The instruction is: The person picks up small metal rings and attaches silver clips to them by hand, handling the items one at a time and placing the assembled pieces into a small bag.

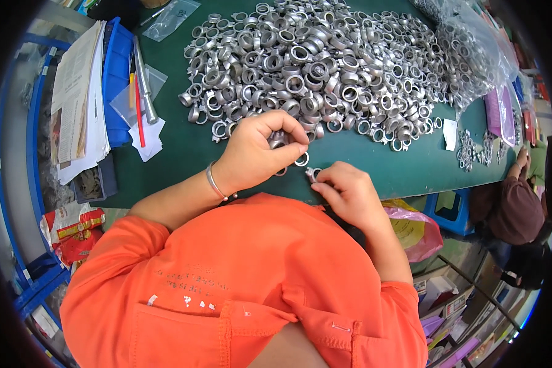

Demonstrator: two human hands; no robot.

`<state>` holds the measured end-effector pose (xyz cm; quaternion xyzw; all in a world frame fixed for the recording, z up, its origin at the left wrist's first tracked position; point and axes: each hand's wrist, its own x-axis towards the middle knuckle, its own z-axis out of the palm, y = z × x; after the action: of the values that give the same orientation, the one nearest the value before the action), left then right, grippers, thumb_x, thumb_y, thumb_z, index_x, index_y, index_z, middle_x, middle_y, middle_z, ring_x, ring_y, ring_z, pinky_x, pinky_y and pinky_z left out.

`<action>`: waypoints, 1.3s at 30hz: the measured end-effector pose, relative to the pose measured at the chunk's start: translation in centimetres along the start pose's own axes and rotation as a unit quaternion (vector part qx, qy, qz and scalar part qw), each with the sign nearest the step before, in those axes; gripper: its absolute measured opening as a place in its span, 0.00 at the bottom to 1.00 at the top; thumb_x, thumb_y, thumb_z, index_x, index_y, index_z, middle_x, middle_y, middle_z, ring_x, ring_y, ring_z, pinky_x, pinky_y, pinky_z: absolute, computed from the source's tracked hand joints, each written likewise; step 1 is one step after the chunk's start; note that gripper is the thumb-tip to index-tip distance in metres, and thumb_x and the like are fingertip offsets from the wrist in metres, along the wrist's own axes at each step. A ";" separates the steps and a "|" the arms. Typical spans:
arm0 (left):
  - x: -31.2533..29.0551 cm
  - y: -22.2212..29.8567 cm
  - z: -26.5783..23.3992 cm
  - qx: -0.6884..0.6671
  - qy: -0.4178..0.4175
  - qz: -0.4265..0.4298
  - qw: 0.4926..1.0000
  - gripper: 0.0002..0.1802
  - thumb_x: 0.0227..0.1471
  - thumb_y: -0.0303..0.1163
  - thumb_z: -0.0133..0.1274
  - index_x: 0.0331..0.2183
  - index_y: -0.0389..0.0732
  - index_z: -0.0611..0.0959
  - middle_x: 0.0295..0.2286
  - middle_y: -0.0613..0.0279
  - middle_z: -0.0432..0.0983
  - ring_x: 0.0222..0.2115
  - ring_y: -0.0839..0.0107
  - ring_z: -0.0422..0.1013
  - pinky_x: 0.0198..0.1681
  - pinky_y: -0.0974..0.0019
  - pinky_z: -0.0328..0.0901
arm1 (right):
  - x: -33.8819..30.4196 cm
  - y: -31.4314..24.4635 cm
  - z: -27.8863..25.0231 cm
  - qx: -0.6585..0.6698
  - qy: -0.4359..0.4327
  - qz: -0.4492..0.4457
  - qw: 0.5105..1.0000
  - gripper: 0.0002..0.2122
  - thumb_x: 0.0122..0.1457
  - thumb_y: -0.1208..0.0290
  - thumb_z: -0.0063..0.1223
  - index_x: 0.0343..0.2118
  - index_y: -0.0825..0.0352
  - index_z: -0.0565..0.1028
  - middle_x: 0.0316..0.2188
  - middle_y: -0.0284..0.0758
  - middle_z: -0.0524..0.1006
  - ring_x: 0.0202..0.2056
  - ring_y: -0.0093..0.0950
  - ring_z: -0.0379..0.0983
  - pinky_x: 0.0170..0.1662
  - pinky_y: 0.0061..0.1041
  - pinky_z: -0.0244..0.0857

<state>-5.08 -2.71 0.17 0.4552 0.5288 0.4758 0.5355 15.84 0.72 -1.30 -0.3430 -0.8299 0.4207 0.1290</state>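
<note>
1. A dark green, flat tabletop (159, 168) was spread across the upper half of the frame.
2. Its upper centre was covered by a broad heap of grey metal rings (300, 73); by far the most pieces were left there, loose and unsorted.
3. The bare left hand (254, 150) was curled at the frame's centre, its thumb and forefinger brought close together; whether anything was gripped between them could not be told.
4. The bare right hand (352, 193) was placed just right of centre, thumb and forefinger pinched on a single piece.
5. Small groups of silvery metal parts (466, 153) were set apart at the right of the frame; whether these were finished could not be judged, so only an early stage was suggested.
6. The pinched piece, a small grey metal ring with a lug (313, 174), was held below the heap, near centre. Its lug was pointed leftward; its long axis was apparently laid roughly left to right, the far end being hidden by fingertips.
7. A thin, bright metal ring (306, 161) was seen just below the left thumb tip.
</note>
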 end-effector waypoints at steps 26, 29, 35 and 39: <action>0.3 0.4 0.3 -0.154 -0.162 -0.178 0.958 0.16 0.54 0.37 0.47 0.23 0.36 0.77 0.18 0.67 0.70 0.16 0.82 0.64 0.14 0.80 0.54 | 0.5 -0.4 0.0 0.237 0.118 -0.119 0.957 0.05 0.45 0.83 0.56 0.26 0.69 0.73 0.24 0.35 0.74 0.22 0.21 0.67 0.22 0.16 0.60; 0.3 0.5 0.5 -0.127 -0.152 -0.176 0.964 0.19 0.50 0.42 0.52 0.22 0.35 0.78 0.16 0.67 0.70 0.14 0.83 0.63 0.16 0.80 0.56 | 0.6 -0.5 0.1 0.223 0.127 -0.129 0.958 0.05 0.45 0.84 0.55 0.25 0.69 0.73 0.25 0.36 0.74 0.22 0.21 0.67 0.22 0.16 0.60; 0.2 0.1 0.7 0.035 -0.136 0.039 0.989 0.04 0.42 0.23 0.57 0.25 0.35 0.79 0.25 0.66 0.72 0.24 0.79 0.67 0.27 0.77 0.61 | 0.5 0.1 1.1 0.223 0.180 -0.099 0.953 0.08 0.47 0.86 0.52 0.32 0.70 0.71 0.28 0.35 0.75 0.22 0.18 0.66 0.22 0.15 0.60; 0.2 -0.2 0.8 0.088 -0.098 0.143 0.981 0.07 0.38 0.20 0.58 0.26 0.37 0.79 0.25 0.64 0.72 0.26 0.74 0.68 0.29 0.74 0.62 | 0.6 -0.3 0.2 0.499 0.135 0.101 0.850 0.10 0.54 0.80 0.47 0.40 0.72 0.68 0.30 0.34 0.74 0.22 0.14 0.65 0.22 0.11 0.57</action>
<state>-4.23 -2.54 -0.01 0.6160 0.4428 0.4519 0.4693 15.14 0.82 -1.22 -0.3676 -0.4440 0.7382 0.3504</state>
